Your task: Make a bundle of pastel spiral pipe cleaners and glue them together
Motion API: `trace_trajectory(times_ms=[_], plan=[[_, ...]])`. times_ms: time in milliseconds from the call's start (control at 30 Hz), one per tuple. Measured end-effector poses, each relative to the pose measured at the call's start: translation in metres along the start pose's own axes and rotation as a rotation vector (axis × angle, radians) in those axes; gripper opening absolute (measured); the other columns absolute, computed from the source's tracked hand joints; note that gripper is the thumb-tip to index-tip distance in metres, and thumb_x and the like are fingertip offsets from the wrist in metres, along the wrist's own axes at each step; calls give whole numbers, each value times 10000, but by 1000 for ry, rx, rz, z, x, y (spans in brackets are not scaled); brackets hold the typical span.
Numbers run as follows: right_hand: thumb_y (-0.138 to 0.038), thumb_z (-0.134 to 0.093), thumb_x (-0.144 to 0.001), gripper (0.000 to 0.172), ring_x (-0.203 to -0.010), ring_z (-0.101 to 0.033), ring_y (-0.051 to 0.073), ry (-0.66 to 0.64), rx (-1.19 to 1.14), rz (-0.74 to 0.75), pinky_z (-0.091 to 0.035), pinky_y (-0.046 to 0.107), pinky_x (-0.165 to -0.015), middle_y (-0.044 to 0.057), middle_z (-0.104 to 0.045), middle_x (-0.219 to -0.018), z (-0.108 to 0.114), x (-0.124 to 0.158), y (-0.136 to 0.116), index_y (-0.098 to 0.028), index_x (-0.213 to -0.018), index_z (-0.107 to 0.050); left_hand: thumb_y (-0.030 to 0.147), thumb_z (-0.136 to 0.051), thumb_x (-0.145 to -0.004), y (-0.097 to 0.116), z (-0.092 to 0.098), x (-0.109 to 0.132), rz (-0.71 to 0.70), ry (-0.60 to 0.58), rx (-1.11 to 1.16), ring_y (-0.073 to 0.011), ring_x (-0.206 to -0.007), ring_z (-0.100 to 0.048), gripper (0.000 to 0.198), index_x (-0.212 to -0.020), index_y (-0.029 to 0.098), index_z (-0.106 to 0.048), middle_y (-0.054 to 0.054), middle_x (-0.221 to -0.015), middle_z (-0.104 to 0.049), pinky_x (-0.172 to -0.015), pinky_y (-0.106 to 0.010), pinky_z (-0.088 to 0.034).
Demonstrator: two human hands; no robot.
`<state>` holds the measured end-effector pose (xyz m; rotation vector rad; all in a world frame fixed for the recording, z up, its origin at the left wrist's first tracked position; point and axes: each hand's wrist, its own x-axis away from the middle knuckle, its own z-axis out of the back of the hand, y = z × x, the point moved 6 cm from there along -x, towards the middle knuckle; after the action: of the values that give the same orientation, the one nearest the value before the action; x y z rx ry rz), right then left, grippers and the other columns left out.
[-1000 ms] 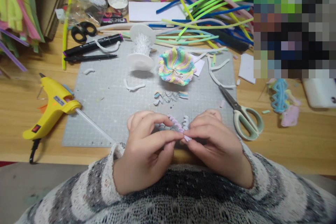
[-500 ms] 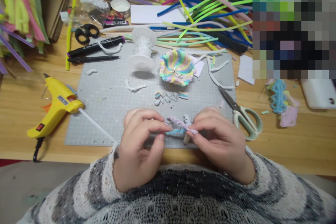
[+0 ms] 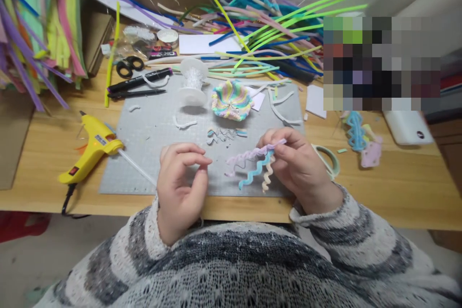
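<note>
Between the thumb and fingers of my right hand [image 3: 301, 168] are the ends of several wavy pipe cleaners. Lilac ones [image 3: 249, 155], a blue one [image 3: 255, 173] and a cream one [image 3: 267, 178] fan out to the left and down. My left hand [image 3: 184, 187] is beside them, apart from their tips, loosely curled and holding nothing. A few short wavy strips [image 3: 226, 135] lie on the grey cutting mat [image 3: 144, 154]. Behind them sits a ruffled pastel cup-shaped piece [image 3: 232, 100]. My right hand partly covers the scissors [image 3: 331, 160].
A yellow glue gun [image 3: 92, 149] lies at the left, its glue stick reaching onto the mat. A white spool [image 3: 192, 82], a marker [image 3: 140, 81] and black-handled scissors [image 3: 130, 66] are farther back. Loose pipe cleaners [image 3: 274, 33] pile up behind. A white device [image 3: 406, 122] lies at the right.
My left hand has let go of the lilac pipe cleaner and moved left. My right hand has lifted the wavy pipe cleaners, which now spread out. The view has shifted.
</note>
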<state>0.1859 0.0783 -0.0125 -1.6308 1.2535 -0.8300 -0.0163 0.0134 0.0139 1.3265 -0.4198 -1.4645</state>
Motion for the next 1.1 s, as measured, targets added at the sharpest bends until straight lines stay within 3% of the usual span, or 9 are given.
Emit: trace_trajectory(times_ms=[300, 533, 667, 833, 933, 1000, 1100], plan=[[-265, -803, -722, 87, -677, -526, 110, -305, -127, 135, -392, 270, -626, -42, -596, -701, -14, -5, -3, -277, -750, -721, 88, -580, -787, 3, 8, 0, -71, 209, 78, -195, -893, -582, 138, -809, 220, -615, -23, -870, -595, -851, -403, -451], [-305, -816, -699, 178, -620, -502, 98, -349, -180, 140, -380, 260, -592, -54, -563, -665, -16, -5, -11, -242, -689, -650, 57, -610, -773, 37, 19, 3, 24, 74, 251, -185, -975, -560, 207, -893, 222, -646, -29, -949, -593, -932, -364, -421], [-328, -800, -707, 271, -594, -482, 96, -475, -362, 15, -378, 257, -578, -56, -526, -666, -24, -1, -8, -219, -627, -565, 72, -615, -787, 36, 18, 7, 266, -41, 443, -165, -1034, -541, 214, -904, 243, -669, -13, -961, -605, -986, -321, -387], [-323, -803, -694, 293, -603, -472, 96, -517, -455, -42, -366, 250, -573, -51, -517, -688, -25, 0, -3, -208, -619, -544, 120, -684, -704, 27, 3, 14, 672, -122, 685, -129, -916, -544, 144, -813, 215, -688, -7, -900, -609, -830, -242, -422], [-315, -793, -713, 230, -627, -491, 101, -549, -388, -15, -378, 258, -601, -46, -541, -698, -25, 1, -3, -218, -654, -593, 151, -699, -658, 24, -7, 16, 817, -175, 799, -113, -786, -527, 132, -781, 196, -679, -7, -846, -595, -731, -238, -426], [-277, -778, -739, 156, -658, -505, 104, -517, -256, 52, -388, 261, -627, -40, -564, -716, -23, 0, -4, -225, -705, -634, 166, -703, -669, 21, -9, 13, 795, -192, 766, -111, -770, -522, 142, -802, 202, -673, -3, -850, -594, -711, -239, -420], [-196, -748, -770, 85, -733, -521, 112, -424, 26, 209, -404, 274, -693, -25, -581, -757, -21, 0, -10, -219, -769, -666, 184, -693, -739, 24, -7, -1, 548, -216, 510, -128, -810, -531, 129, -858, 221, -661, -1, -868, -604, -752, -265, -425]])
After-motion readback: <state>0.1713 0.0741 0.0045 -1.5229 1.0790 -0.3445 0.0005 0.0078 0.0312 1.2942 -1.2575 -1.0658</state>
